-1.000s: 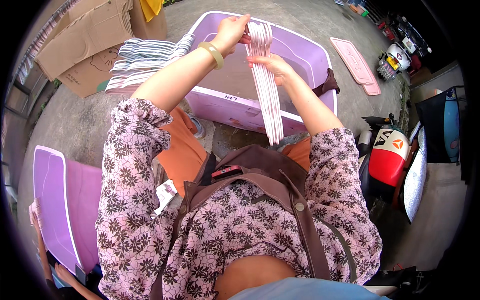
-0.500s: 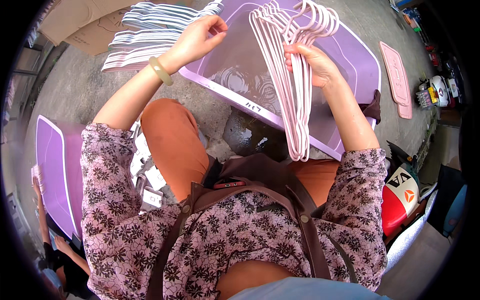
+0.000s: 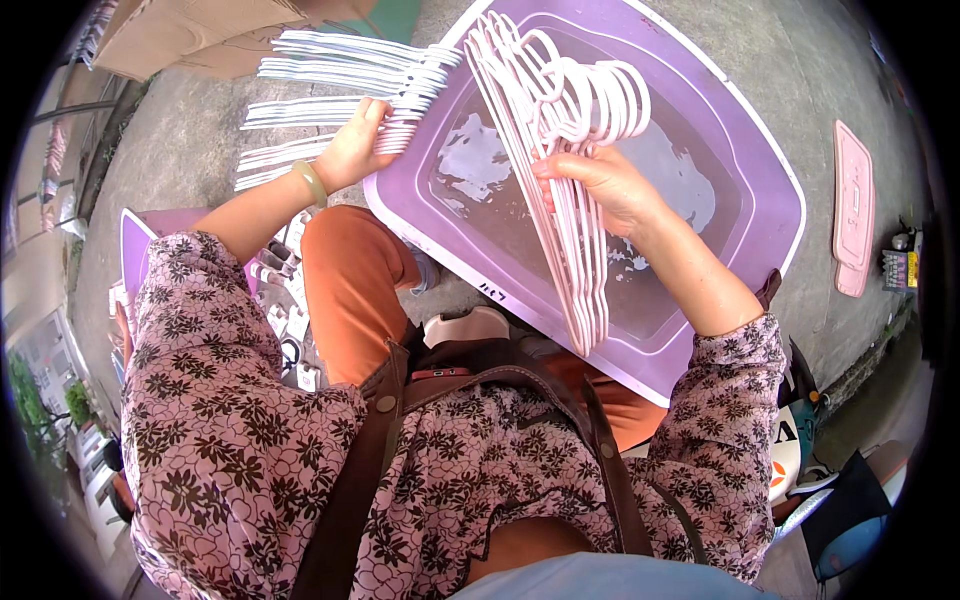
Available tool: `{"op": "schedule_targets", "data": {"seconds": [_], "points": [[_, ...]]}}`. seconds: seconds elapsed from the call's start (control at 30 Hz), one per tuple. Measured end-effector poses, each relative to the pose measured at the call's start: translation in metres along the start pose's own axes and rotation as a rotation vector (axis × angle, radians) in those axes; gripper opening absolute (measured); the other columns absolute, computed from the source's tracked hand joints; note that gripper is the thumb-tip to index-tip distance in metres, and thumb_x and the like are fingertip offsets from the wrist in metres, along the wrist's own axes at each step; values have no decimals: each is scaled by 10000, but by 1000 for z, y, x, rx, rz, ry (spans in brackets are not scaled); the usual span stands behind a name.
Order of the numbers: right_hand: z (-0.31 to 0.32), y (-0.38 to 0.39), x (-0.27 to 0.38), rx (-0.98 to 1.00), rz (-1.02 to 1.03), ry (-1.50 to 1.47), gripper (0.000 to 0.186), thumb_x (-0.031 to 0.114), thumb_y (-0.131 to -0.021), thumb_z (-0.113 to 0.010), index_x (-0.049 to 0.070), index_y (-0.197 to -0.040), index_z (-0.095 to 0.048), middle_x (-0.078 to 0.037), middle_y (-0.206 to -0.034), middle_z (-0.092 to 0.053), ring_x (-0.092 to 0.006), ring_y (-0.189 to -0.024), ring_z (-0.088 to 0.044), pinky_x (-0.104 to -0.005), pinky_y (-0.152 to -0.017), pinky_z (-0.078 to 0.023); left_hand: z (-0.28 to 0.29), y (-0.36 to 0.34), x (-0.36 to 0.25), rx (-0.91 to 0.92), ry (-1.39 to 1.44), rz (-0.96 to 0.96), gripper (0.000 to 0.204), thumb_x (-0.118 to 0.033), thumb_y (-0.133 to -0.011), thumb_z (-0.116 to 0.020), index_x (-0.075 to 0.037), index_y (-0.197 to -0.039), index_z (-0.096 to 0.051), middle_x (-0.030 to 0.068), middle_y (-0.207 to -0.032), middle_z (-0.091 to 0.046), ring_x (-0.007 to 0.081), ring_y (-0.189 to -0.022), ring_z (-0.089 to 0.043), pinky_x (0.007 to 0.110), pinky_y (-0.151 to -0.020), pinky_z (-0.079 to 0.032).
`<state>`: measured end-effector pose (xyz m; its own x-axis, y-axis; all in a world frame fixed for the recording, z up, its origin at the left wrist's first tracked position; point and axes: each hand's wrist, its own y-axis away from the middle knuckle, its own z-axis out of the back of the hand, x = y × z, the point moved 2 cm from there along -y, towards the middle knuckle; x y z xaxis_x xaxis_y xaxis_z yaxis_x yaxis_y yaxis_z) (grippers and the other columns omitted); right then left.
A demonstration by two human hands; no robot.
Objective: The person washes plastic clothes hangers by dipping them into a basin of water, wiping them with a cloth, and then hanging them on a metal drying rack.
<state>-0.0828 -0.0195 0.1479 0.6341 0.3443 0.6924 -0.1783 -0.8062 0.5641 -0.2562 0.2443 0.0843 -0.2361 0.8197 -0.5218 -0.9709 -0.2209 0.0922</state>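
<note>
My right hand [image 3: 610, 190] is closed around a bundle of pale pink clothes hangers [image 3: 580, 270], held upright over the purple tub [image 3: 770, 190]. Their hooks fan out above my fist, and the lower ends reach the tub's near rim. At the tub's left edge, my left hand [image 3: 352, 150] grips the near end of a row of hangers, its fingers curled on the pink hangers [image 3: 398, 137] there. Farther along that row lie pale blue-white hangers [image 3: 340, 62], their hooks toward the tub. Shallow water [image 3: 470, 155] shows inside the tub.
Flattened cardboard [image 3: 190, 35] lies at the far left. A pink plastic lid [image 3: 853, 210] rests on the concrete to the right. Small white parts [image 3: 290, 320] are scattered beside my left knee. Another purple tub [image 3: 135, 245] stands at the left. A helmet [image 3: 785, 450] is at the lower right.
My left hand has come down from the hooks' far end to the pink hangers at the near end. My right hand still holds its bundle; the view has shifted.
</note>
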Motion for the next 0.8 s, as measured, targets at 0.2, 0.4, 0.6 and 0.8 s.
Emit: {"op": "schedule_targets", "data": {"seconds": [0.2,0.4,0.6,0.8], "points": [[20,19,-6,-149,-29,-30,169,82,-744,-656,11,-884,-592,-48,-700,-592,-126,-601,-579,-266,-550,-486,-52,-19,3,-143,60,-8,446,-75,-656,-680,-23,-1042,-462,184,-958,-447,366,-857,-518,399,-746,-466],[40,14,-61,-379,-90,-129,158,56,-741,-660,2,-869,-585,-47,-715,-595,-119,-606,-578,-245,-551,-477,-140,-25,19,-149,130,64,428,-99,-646,-684,-47,-1023,-488,140,-959,-493,337,-859,-545,401,-718,-477],[33,-24,-129,-560,61,-146,105,8,-740,-639,0,-823,-576,-53,-682,-597,-116,-572,-567,-244,-527,-467,-192,-55,-4,122,-57,48,413,-135,-628,-692,-77,-993,-508,98,-947,-514,301,-897,-557,390,-725,-488],[38,-48,-178,-699,105,-112,107,-15,-715,-637,1,-801,-575,-57,-648,-588,-128,-529,-562,-252,-480,-460,-222,-79,-32,350,-145,-169,347,-135,-618,-711,-40,-919,-567,109,-1000,-506,283,-992,-516,387,-774,-486]]}}
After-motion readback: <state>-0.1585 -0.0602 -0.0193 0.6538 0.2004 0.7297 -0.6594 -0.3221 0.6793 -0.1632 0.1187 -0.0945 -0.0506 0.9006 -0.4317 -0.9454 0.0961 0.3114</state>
